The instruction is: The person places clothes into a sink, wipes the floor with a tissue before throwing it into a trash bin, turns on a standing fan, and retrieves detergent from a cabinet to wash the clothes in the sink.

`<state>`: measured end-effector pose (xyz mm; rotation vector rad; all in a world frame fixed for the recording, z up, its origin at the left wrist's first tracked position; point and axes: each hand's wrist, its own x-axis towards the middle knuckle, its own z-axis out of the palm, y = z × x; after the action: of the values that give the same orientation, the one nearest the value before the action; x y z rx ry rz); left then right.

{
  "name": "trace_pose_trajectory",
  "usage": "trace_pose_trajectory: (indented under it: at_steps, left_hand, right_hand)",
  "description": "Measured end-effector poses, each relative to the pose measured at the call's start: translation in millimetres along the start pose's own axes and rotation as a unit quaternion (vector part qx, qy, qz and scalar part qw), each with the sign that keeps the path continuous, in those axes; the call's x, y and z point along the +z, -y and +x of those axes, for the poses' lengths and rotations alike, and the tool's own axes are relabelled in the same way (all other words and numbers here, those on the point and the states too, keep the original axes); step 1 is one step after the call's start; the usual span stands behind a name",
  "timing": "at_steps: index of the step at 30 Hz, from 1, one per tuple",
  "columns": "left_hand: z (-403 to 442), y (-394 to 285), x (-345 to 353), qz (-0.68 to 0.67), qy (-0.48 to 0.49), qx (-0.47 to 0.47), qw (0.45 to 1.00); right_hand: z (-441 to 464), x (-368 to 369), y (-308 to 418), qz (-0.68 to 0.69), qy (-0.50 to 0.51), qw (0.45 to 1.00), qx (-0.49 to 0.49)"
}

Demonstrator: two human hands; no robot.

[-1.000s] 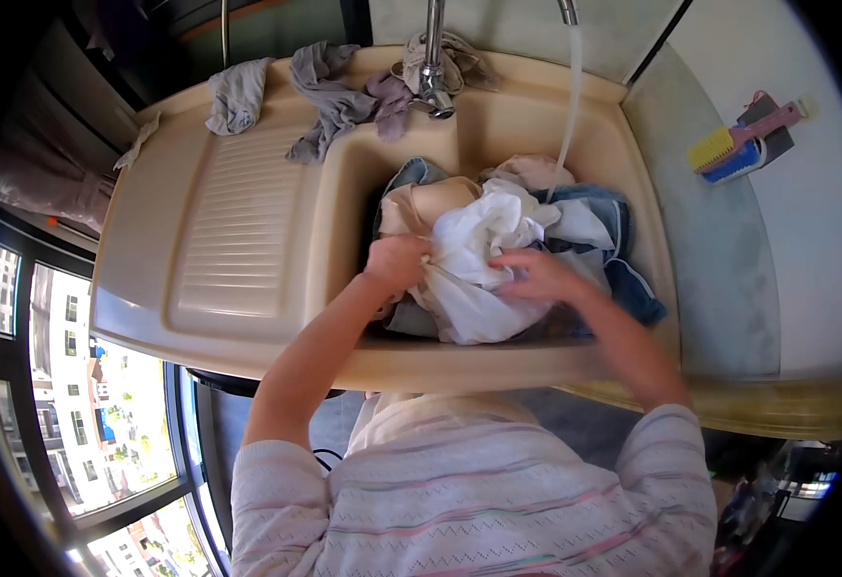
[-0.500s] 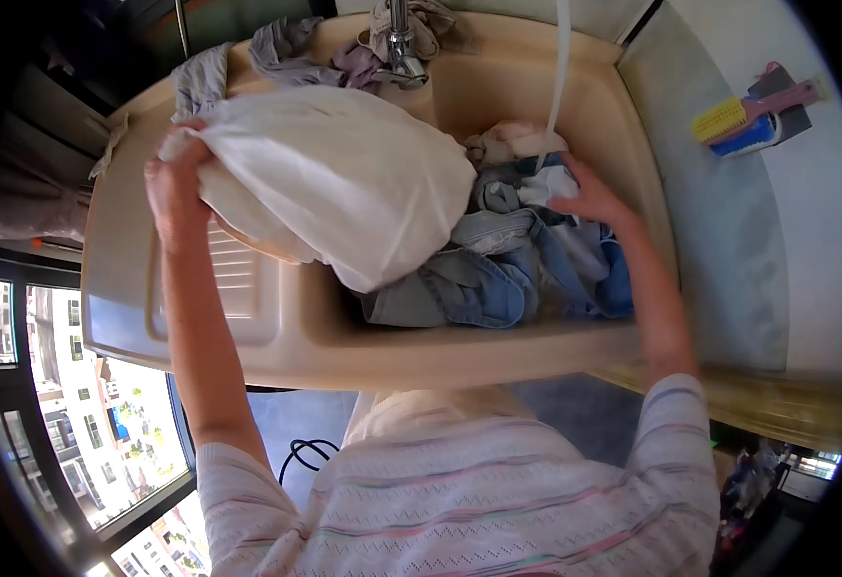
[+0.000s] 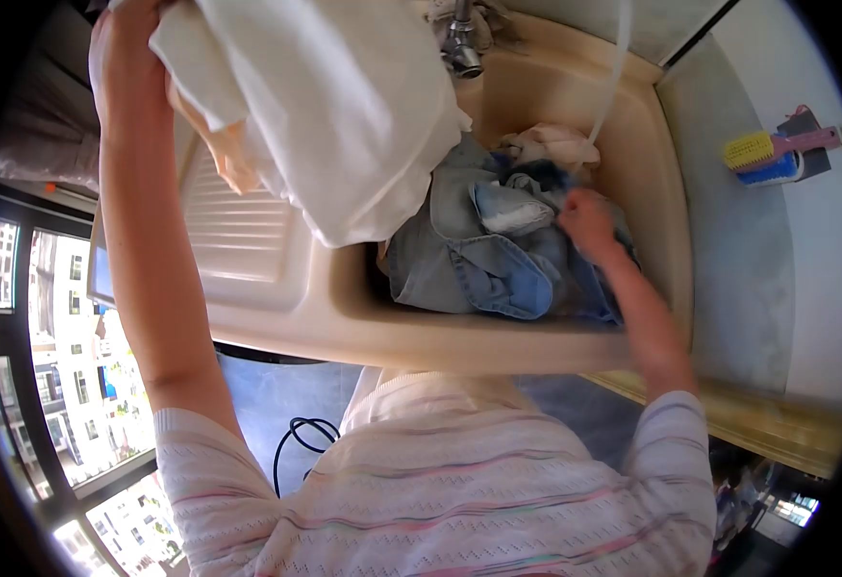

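Note:
My left hand [image 3: 130, 43], raised at the upper left, grips a large white cloth [image 3: 329, 115] that hangs over the washboard and the basin's left edge. A peach cloth [image 3: 224, 154] hangs beneath it. Inside the basin lie blue-grey denim clothes [image 3: 459, 245], with a light pink cloth [image 3: 551, 144] behind them. My right hand [image 3: 589, 223] is closed at the right side of the denim, on dark blue fabric; it is slightly blurred. Water [image 3: 611, 87] runs from above onto the pile.
The beige sink [image 3: 421, 356] has a ribbed washboard [image 3: 238, 226] at its left. A chrome faucet [image 3: 462, 48] stands at the back. Brushes [image 3: 777, 154] hang on the right wall. A window [image 3: 84, 356] is at the left, and a black cable [image 3: 286, 438] lies on the floor.
The white cloth has gone from the basin up and left in my left hand, uncovering the denim. My right hand has closed on the pile, and the view has shifted.

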<state>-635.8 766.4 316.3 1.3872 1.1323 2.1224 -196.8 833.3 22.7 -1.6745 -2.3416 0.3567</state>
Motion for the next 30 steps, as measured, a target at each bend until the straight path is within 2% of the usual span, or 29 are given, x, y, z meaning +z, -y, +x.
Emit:
trace_pose_trajectory:
  at_steps: [2, 3, 5, 8, 10, 13, 14, 16, 17, 19, 21, 22, 23, 24, 25, 27, 28, 29, 30]
  left_hand:
    - [-16, -16, 27, -0.077, 0.024, 0.062, 0.995]
    - [-15, -24, 28, -0.089, 0.052, 0.061, 0.993]
    - [-15, -41, 29, -0.113, 0.110, 0.056, 0.986]
    - [-16, -47, 22, -0.093, 0.120, 0.041, 0.988]
    - [-12, -47, 16, -0.075, 0.109, 0.029, 0.991]
    - [-10, -40, 9, -0.040, 0.098, 0.006, 0.994]
    - [-9, -39, 5, -0.034, 0.095, 0.003, 0.995]
    - [-7, -37, 1, -0.035, 0.092, -0.005, 0.995]
    - [-6, -35, 0, -0.036, 0.090, -0.010, 0.995]
    - [-6, -32, 2, -0.042, 0.094, -0.018, 0.994]
    - [-8, -33, 9, -0.052, 0.101, -0.021, 0.993]
    - [-8, -33, 15, -0.059, 0.105, -0.025, 0.992]
    - [-8, -33, 22, -0.065, 0.112, -0.029, 0.991]
    - [-10, -34, 29, -0.073, 0.120, -0.032, 0.990]
    - [-11, -36, 37, -0.081, 0.127, -0.035, 0.988]
    - [-17, -42, 57, -0.103, 0.143, -0.043, 0.983]
    - [-22, -46, 70, -0.116, 0.152, -0.049, 0.980]
    - [-30, -50, 87, -0.127, 0.161, -0.058, 0.977]
    - [-37, -53, 103, -0.133, 0.169, -0.067, 0.974]
  right_hand:
    - [11, -21, -8, 0.106, -0.066, 0.992, -0.003]
    - [14, -37, 4, 0.203, -0.042, 0.977, 0.047]
    - [20, -75, 37, 0.388, 0.009, 0.910, 0.149]
    - [22, -84, 105, 0.581, 0.008, 0.807, 0.105]
    - [22, -68, 138, 0.643, 0.028, 0.762, 0.070]
    - [14, -71, 160, 0.587, 0.154, 0.793, -0.057]
    - [8, -86, 155, 0.604, 0.252, 0.750, -0.091]
    - [4, -90, 101, 0.403, 0.178, 0.889, -0.126]
    - [0, -86, 72, 0.289, 0.138, 0.937, -0.137]
    - [-21, -45, 23, 0.311, 0.198, 0.929, 0.025]
    - [-33, -6, 44, 0.202, 0.270, 0.941, 0.004]
    - [-38, 1, 76, 0.210, 0.271, 0.939, -0.033]
    - [-40, 26, 99, 0.227, 0.210, 0.940, -0.140]
    - [-35, 45, 128, 0.188, 0.195, 0.947, -0.172]
    - [-33, 57, 153, 0.101, 0.197, 0.962, -0.158]
    - [-18, 79, 185, 0.072, 0.212, 0.972, -0.076]
    - [-12, 92, 195, 0.060, 0.177, 0.980, -0.068]
    - [-6, 104, 199, 0.048, 0.141, 0.987, -0.065]
    - [-2, 121, 193, 0.058, 0.066, 0.986, -0.140]
